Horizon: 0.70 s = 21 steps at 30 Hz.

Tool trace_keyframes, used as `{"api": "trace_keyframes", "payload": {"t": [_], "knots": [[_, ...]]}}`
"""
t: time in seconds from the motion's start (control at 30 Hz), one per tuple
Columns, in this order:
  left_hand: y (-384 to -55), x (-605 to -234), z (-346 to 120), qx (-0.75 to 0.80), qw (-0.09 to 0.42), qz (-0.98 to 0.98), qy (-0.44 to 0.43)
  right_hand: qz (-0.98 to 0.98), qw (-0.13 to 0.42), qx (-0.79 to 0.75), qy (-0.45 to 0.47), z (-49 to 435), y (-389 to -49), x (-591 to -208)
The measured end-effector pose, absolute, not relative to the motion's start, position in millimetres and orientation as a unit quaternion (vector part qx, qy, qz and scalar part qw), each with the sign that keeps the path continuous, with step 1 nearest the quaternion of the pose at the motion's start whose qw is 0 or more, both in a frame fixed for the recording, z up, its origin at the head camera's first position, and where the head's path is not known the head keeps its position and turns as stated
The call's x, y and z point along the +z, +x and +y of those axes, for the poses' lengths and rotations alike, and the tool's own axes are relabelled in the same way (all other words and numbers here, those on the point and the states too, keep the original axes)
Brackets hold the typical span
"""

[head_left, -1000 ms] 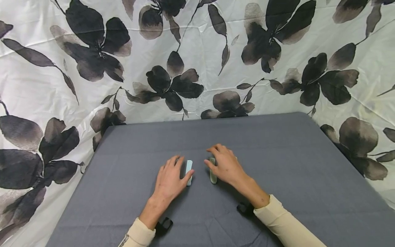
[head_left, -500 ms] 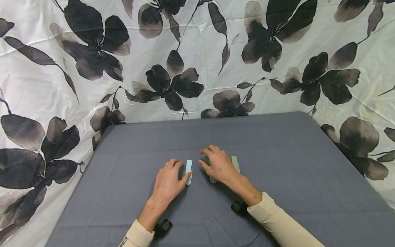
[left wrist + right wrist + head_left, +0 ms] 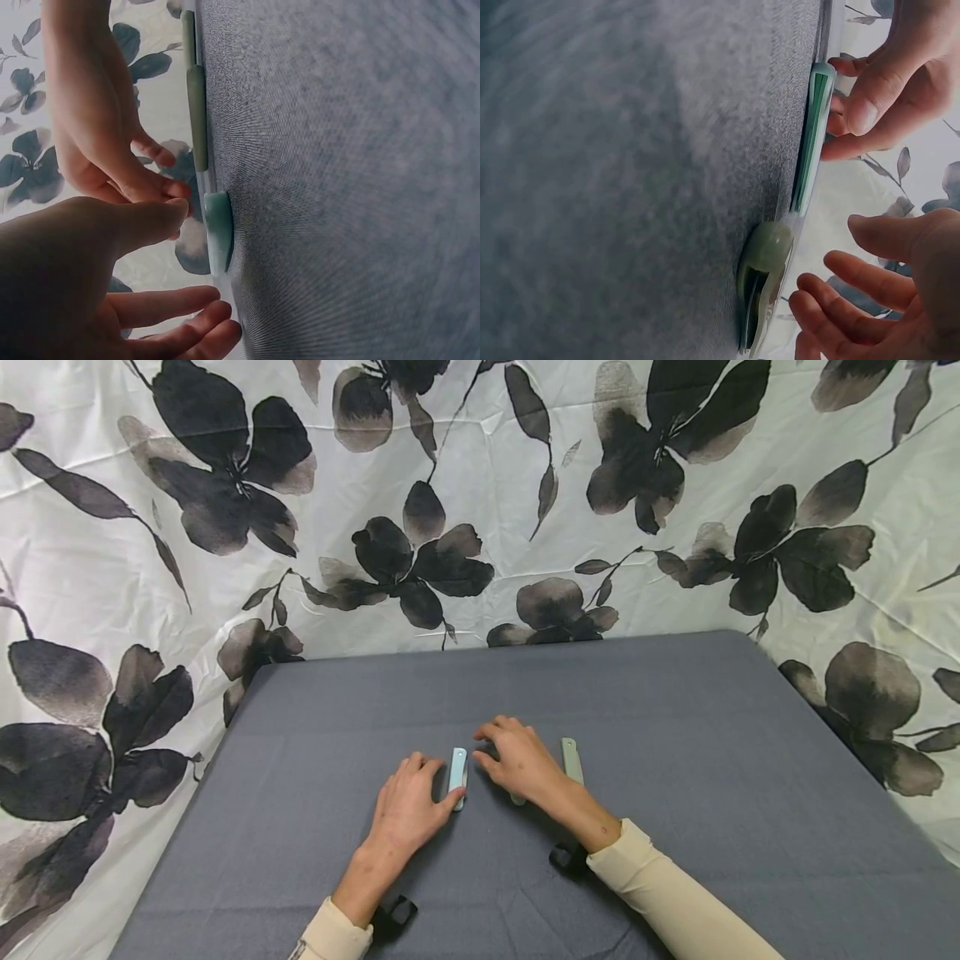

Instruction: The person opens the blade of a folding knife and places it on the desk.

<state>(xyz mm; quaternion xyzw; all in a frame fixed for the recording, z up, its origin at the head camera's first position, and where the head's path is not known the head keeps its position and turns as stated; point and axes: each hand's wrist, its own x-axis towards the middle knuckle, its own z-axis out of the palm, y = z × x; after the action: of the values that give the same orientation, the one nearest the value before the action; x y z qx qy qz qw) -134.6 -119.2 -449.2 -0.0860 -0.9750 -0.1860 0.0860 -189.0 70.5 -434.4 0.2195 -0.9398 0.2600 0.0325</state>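
Note:
A slim pale blue handle (image 3: 457, 770) with a hole at its far end, like a closed folding knife, lies on the grey cloth. My left hand (image 3: 405, 806) hovers at its left, fingers relaxed and thumb across its near end; contact cannot be told. My right hand (image 3: 521, 762) is held above the cloth just right of the blue handle, fingers loosely bent and holding nothing. Beneath it lies a green handle (image 3: 517, 799), mostly hidden. In the right wrist view this green handle (image 3: 769, 247) shows a slot with a thin dark edge inside.
A second green handle (image 3: 572, 760) with a hole lies right of my right hand, partly behind the wrist. The grey cloth-covered table (image 3: 675, 735) ends at a white floral curtain (image 3: 525, 485). Black wrist cameras (image 3: 395, 914) hang under both forearms.
My right hand has moved left, from over the nearer green handle toward the blue one, uncovering the second green handle. The left hand has shifted only slightly.

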Motion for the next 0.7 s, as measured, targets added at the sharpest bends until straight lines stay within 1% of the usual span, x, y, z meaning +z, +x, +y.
{"api": "trace_keyframes", "payload": {"t": [0.27,0.47,0.6,0.7], "knots": [[-133.9,-447.7,-119.7,-0.214,0.05,-0.972,-0.082,-0.944,0.023,0.25,0.216,65.6,-192.4,-434.3],[-133.2,-447.8,-120.0,-0.226,0.034,-0.97,-0.085,-0.949,0.017,0.24,0.203,62.4,-194.2,-434.8],[-132.3,-448.9,-120.4,-0.239,0.019,-0.967,-0.086,-0.955,0.004,0.229,0.188,59.2,-195.6,-435.3],[-132.1,-449.3,-120.8,-0.244,0.016,-0.965,-0.089,-0.957,-0.005,0.226,0.182,56.7,-197.1,-435.2]]}}
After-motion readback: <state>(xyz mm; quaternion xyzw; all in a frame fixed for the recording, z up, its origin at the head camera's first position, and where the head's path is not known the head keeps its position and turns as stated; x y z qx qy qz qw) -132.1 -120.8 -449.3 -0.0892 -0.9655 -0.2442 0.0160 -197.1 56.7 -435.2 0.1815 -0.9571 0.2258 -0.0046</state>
